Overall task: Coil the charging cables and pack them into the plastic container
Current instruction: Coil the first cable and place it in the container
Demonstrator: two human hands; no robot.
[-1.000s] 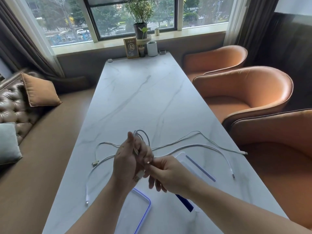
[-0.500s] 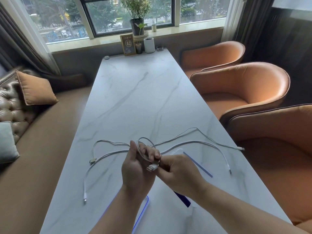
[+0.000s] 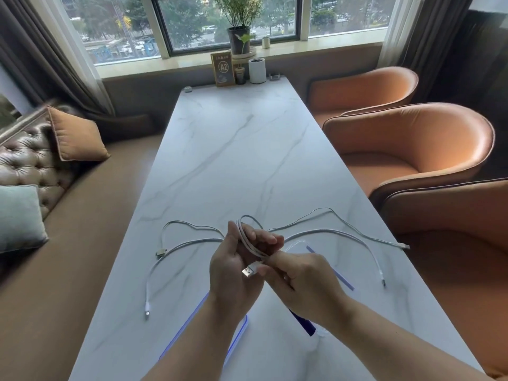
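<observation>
Left hand [image 3: 233,268] grips a looped white charging cable [image 3: 248,243] above the marble table [image 3: 233,160], right hand [image 3: 302,281] pinching its USB plug [image 3: 249,270].

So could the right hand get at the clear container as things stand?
Probably yes: the container lies open just beyond the right hand, nothing between them, though that hand pinches the cable near its USB plug.

Against the marble table [image 3: 233,149], both hands now sit nearer its close edge. The left hand [image 3: 233,266] turns palm-up, the white cable [image 3: 248,240] looped across it, while the right hand [image 3: 302,281] now pinches the USB plug [image 3: 249,270] over that palm.
</observation>
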